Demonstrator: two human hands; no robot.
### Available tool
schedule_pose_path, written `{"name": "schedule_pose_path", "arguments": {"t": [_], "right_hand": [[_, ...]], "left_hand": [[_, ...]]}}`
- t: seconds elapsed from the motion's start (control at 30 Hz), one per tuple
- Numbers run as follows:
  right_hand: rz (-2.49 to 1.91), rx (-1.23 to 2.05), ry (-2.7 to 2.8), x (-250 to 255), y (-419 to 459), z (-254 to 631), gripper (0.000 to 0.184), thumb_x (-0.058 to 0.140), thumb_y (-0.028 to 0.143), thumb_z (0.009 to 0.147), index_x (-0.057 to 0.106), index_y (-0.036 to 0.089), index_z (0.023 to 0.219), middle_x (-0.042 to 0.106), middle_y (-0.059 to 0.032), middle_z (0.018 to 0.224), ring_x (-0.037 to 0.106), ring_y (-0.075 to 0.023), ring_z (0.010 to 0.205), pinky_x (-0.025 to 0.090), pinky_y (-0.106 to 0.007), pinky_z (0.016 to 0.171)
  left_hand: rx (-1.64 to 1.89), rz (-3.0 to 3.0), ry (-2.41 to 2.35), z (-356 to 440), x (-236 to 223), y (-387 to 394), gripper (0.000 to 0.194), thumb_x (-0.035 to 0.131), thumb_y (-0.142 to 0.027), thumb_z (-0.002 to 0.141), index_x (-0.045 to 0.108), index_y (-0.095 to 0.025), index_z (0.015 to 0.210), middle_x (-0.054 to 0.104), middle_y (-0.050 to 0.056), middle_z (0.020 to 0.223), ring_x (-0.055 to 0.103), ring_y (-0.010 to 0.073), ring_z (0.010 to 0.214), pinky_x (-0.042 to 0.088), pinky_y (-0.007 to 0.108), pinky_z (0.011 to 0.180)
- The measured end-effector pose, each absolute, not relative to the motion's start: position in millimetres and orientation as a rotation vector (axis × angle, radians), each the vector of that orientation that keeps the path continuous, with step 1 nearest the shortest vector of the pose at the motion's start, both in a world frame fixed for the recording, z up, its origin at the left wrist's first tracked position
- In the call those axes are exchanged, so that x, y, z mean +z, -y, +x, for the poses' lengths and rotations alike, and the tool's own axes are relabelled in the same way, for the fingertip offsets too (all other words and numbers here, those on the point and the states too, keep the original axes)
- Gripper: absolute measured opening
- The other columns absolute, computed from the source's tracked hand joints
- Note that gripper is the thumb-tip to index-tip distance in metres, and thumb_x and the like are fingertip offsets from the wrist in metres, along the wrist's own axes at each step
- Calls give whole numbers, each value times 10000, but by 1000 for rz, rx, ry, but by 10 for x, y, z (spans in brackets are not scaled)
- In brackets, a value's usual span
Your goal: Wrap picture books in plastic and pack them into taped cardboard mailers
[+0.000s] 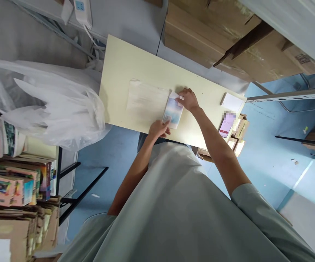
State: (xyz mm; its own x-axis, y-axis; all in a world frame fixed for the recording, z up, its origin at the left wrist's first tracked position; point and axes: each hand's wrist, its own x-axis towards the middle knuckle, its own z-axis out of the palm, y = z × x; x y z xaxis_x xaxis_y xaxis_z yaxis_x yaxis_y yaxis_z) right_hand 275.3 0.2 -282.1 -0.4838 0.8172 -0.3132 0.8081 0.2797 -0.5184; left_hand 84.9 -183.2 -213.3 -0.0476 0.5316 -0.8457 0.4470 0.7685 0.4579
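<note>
A thin book [174,110] with a pale blue and white cover lies at an angle over the right end of a thin whitish sheet [146,100] on the table. My left hand [159,129] grips its near left corner, thumb on the cover and the other fingers partly hidden beneath. At the far right corner, the bent fingers of my right hand [188,99] pinch the edge, where a small white bit shows. I cannot tell whether that bit belongs to the book or to the sheet.
The cream table [124,54] has a phone [227,124] and a white pad [232,102] at its right end. A clear plastic bag [64,105] bulges against the left edge. Cardboard boxes [195,36] stand behind; stacked books [12,182] are at lower left.
</note>
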Motion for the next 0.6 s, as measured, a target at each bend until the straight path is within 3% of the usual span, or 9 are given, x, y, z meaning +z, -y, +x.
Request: {"name": "schedule_pose_path", "arguments": {"t": [0.1,0.2,0.27,0.43,0.6], "right_hand": [[-1599,1014,2485,-2838,10,2731,352,745,568,1055,796,222,1097,740,-136,1179,621,-394,1310,547,-621,1189],[-1569,1039,2447,-2807,47,2695,338,748,546,1054,793,220,1133,738,-143,1201,615,-393,1328,536,-631,1207],[-1581,1019,2398,-2755,127,2681,336,745,497,1058,776,204,1220,717,-165,1290,602,-396,1360,526,-643,1220],[-1800,896,2007,-2595,660,2749,492,658,414,1098,587,220,1544,569,-207,1519,574,-378,1453,536,-616,1225],[-1992,1159,1518,-2549,1372,2759,420,696,424,1064,597,251,1434,635,-160,1380,757,-252,1026,660,-459,954]], "left_hand": [[308,1207,-1912,684,-2229,1644,399,504,-395,1127,815,-146,1145,833,207,1228,788,375,1262,609,527,1162],[548,1562,-1796,631,-2414,1524,472,548,-252,1066,638,-157,1520,555,206,1696,406,335,1701,411,536,1385],[561,1639,-1681,629,-2546,1503,540,595,-249,1047,568,-189,1583,417,183,1795,234,314,1773,339,534,1428],[513,1667,-1633,592,-2754,1550,622,673,-151,976,533,-206,1579,295,190,1845,130,360,1792,252,582,1455],[498,1689,-1610,554,-2763,1567,667,665,-98,937,514,-209,1577,244,177,1868,83,361,1797,236,599,1455]]}}
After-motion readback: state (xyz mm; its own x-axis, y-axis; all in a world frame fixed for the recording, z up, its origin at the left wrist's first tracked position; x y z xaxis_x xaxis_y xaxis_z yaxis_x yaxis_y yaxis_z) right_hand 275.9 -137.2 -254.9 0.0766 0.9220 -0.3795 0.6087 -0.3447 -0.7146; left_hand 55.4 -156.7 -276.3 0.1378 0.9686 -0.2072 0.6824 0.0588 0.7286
